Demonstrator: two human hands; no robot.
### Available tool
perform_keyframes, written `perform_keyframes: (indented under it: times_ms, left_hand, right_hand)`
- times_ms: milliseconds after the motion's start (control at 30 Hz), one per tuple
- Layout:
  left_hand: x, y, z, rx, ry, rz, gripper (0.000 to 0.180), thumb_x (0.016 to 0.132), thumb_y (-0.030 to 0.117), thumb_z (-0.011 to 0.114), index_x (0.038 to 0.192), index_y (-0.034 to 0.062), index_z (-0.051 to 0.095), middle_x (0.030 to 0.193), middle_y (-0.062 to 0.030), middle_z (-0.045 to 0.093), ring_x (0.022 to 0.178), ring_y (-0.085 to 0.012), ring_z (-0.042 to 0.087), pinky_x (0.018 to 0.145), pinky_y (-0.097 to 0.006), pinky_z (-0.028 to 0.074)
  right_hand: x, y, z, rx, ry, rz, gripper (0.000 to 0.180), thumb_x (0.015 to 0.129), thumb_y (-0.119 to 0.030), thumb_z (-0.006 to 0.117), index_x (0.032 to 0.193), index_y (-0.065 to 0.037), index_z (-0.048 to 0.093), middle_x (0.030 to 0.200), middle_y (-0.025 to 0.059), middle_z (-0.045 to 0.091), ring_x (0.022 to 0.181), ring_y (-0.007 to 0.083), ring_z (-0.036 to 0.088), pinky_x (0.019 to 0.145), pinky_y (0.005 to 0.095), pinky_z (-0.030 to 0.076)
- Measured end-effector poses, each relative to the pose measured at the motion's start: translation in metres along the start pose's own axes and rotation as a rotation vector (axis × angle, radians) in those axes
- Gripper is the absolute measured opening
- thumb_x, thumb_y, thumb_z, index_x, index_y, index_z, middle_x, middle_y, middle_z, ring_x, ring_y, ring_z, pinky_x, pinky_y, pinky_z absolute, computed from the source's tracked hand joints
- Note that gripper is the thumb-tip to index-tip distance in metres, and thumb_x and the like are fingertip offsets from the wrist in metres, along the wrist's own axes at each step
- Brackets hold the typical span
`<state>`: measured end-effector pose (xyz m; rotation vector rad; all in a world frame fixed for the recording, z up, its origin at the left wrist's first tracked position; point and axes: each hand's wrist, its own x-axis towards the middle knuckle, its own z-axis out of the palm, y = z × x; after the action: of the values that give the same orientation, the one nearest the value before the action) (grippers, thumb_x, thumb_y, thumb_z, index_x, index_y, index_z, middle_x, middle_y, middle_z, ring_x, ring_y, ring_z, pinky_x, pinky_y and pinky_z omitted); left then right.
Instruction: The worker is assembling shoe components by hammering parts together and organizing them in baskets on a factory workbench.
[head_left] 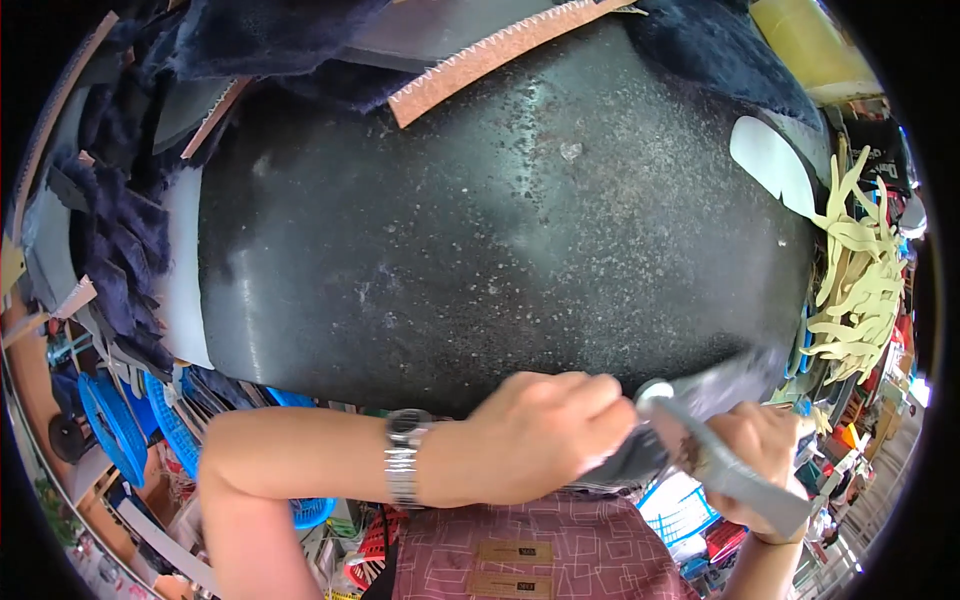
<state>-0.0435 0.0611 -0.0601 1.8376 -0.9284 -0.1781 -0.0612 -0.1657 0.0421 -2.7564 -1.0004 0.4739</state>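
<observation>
My left hand [560, 430], with a metal-band watch [402, 460] on its wrist, is closed in a fist at the near edge of the dark table [450, 250]. Its fingertips are turned away, so what they grip is hidden. My right hand [755, 440] is closed behind a curved grey strip [740, 470], which looks smeared by motion. The strip's rounded pale end lies close to the left knuckles. Between the hands hangs a dark piece [640, 460], partly hidden. A blurred, shiny dark patch [735, 380] shows just beyond the right hand.
Dark blue fleecy pieces [270, 35] and brown strips with zigzag stitching [500, 60] lie along the far and left edges. Pale yellow strips [860, 270] are heaped at the right, beside a white oval [770, 160]. Blue baskets [110, 425] stand below at the left.
</observation>
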Motion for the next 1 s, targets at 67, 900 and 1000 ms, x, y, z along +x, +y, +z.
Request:
perform_keyframes:
  times_ms: [67,900,1000]
  left_hand:
    - [0.006,0.001,0.001,0.072,-0.023,-0.034,0.01,0.074,0.009,0.064,0.082,0.0051,0.059,0.07,-0.0033,0.048,0.058,-0.0162,0.056,0.046,-0.03,0.046]
    - [-0.003,0.005,-0.022,0.929,-0.256,0.504,0.011,0.066,0.015,0.062,0.073,0.0077,0.056,0.071,-0.0013,0.045,0.066,-0.0167,0.048,0.05,-0.027,0.039]
    - [0.005,-0.008,-0.04,0.163,-0.386,0.109,0.029,0.067,0.017,0.061,0.09,0.0011,0.067,0.078,-0.0024,0.056,0.069,-0.0146,0.05,0.051,-0.023,0.037]
  right_hand:
    - [0.008,-0.006,-0.002,-0.175,0.008,0.076,0.032,0.065,-0.012,0.065,0.096,-0.008,0.058,0.073,0.0005,0.048,0.054,0.0167,0.053,0.045,0.0317,0.039]
    - [0.018,0.009,0.02,0.152,0.11,-0.085,0.028,0.066,-0.017,0.062,0.089,-0.003,0.055,0.062,-0.0012,0.04,0.048,0.0115,0.051,0.041,0.0259,0.042]
    - [0.015,0.006,0.013,0.038,-0.067,-0.107,0.026,0.069,-0.017,0.062,0.09,-0.003,0.056,0.063,-0.0005,0.043,0.05,0.0119,0.053,0.041,0.0254,0.042]
